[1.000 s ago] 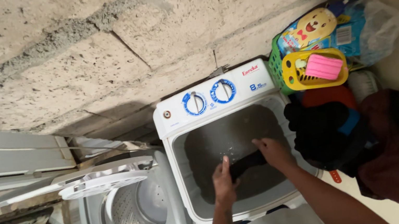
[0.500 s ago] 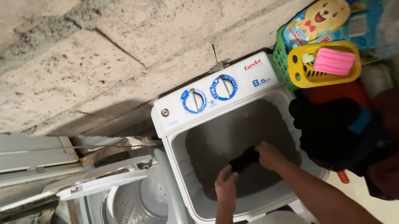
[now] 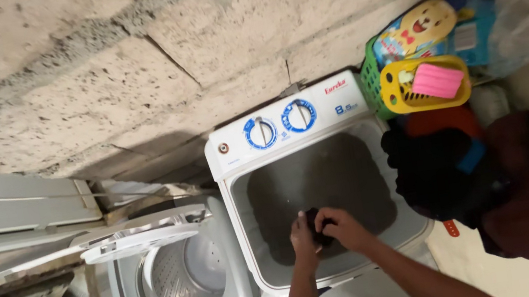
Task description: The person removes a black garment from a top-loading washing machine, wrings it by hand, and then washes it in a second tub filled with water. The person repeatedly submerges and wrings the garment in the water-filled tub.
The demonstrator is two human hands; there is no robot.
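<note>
Both my hands reach into the white washing machine tub (image 3: 241, 201), which holds murky grey water. My left hand (image 3: 303, 235) and my right hand (image 3: 341, 226) are pressed together around a small dark piece of cloth (image 3: 319, 227) just above the water near the tub's front edge. Most of the cloth is hidden between my fingers. The control panel with two blue dials (image 3: 280, 122) sits at the tub's far side.
A white spin dryer (image 3: 179, 280) with its lid (image 3: 117, 239) raised stands left of the tub. Dark and maroon clothes (image 3: 472, 180) are heaped to the right. Behind them stands a yellow basket (image 3: 428, 83) with a pink item, next to colourful packages. A rough concrete wall (image 3: 126, 64) runs behind.
My hands have drawn closer together and bunched the dark cloth into a small wad between them. The camera view has shifted slightly.
</note>
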